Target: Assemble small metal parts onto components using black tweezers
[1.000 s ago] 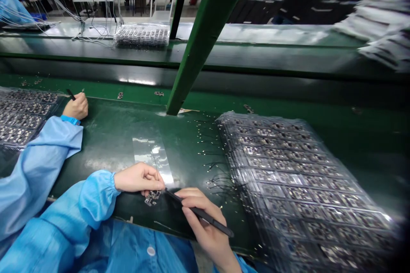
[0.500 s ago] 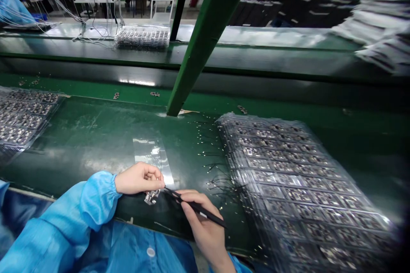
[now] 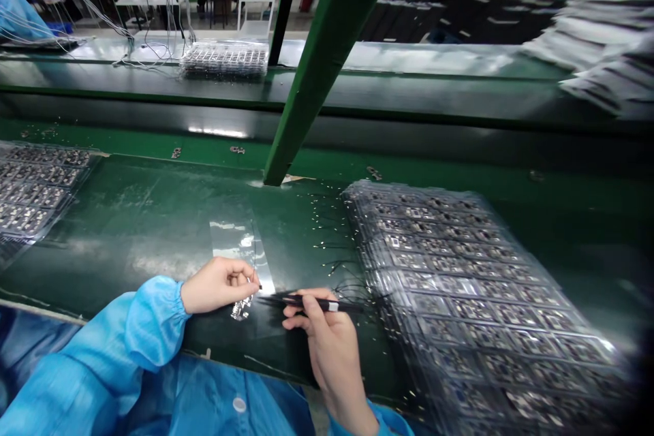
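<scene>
My left hand (image 3: 219, 284) is closed, thumb against fingers, on a thin black cable (image 3: 254, 245) that rises from the fingertips. A tiny dark end sticks out at the thumb. Just below these fingers is a small silvery circuit board (image 3: 242, 308), partly covered by the hand; whether the fingers touch it I cannot tell. My right hand (image 3: 330, 337) grips black tweezers (image 3: 301, 300), held nearly level, their tips pointing left toward the board. Under and beyond my left hand lies a clear plastic sheet (image 3: 238, 235) on the green table (image 3: 148, 218).
Stacked clear trays of circuit boards (image 3: 460, 272) stand at the right, with several loose black cables (image 3: 337, 266) along their left edge. Another tray of boards (image 3: 41, 184) is at the left. A slanted green post (image 3: 317, 75) rises behind the sheet. Loose boards (image 3: 237, 150) lie along the back strip.
My right hand has turned and risen slightly, bringing the tweezers from a slope to nearly level, with their tips drawn a little away from my left fingers. My left hand has barely moved.
</scene>
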Demonstrator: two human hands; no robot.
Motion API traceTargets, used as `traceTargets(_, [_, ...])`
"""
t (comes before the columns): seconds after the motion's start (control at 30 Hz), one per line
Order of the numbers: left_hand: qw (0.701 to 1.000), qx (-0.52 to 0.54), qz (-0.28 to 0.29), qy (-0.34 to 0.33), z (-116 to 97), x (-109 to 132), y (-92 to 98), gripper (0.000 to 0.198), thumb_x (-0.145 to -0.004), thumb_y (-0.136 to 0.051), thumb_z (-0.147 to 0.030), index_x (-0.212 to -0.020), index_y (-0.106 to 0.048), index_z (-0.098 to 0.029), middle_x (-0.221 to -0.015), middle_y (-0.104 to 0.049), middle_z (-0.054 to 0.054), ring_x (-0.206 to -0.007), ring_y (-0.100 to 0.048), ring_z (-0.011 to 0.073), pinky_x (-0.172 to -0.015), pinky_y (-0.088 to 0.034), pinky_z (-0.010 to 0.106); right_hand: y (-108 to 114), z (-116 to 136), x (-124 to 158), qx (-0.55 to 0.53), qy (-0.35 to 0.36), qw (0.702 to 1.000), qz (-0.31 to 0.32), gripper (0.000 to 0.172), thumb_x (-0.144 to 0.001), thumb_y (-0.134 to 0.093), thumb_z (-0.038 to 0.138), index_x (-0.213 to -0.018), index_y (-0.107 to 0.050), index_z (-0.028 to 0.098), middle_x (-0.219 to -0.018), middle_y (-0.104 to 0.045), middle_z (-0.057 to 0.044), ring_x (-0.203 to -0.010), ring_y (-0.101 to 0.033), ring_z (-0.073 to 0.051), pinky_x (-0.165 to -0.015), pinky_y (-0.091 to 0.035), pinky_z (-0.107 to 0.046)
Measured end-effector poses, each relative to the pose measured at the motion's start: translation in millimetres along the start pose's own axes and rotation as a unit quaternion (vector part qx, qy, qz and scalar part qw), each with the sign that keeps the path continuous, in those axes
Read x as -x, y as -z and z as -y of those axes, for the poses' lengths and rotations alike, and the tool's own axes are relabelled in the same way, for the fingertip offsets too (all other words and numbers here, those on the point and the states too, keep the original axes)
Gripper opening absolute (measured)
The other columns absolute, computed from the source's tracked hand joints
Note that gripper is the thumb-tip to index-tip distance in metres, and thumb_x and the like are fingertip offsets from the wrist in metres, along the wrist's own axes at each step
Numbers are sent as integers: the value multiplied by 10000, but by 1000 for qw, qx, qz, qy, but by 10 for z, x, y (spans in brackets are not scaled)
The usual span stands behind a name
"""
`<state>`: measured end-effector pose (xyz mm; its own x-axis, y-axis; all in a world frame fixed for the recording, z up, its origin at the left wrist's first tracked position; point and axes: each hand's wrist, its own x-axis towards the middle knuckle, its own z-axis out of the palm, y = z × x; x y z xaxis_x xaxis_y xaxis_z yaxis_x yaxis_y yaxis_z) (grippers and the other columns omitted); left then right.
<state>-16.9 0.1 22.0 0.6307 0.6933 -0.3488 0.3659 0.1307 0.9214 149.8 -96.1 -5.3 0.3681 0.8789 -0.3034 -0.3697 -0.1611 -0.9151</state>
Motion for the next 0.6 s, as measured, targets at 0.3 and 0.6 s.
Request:
traceTargets(0.3, [999, -28, 18, -13, 27, -3, -13, 149, -725, -588, -258, -748, -621, -115, -491, -467, -55, -437, -399, 48, -444, -317, 148, -52, -9, -103, 65, 37, 997, 5, 306, -684, -719, 412, -745, -545, 168, -557, -636, 6, -478, -618, -128, -472, -526, -215])
traceTargets(0.6, [999, -32, 21, -19, 44, -5, -14, 133, -731, -591, -243, -755, -625, -116, -497, -474, -55, -445, -404, 48, -452, -325, 148, -29, -7, -124, 82, 20, 996, -2, 329, -667, -723, 441, -697, -565, 154, -562, -663, -26, -503, -646, -152, -528, -548, -249])
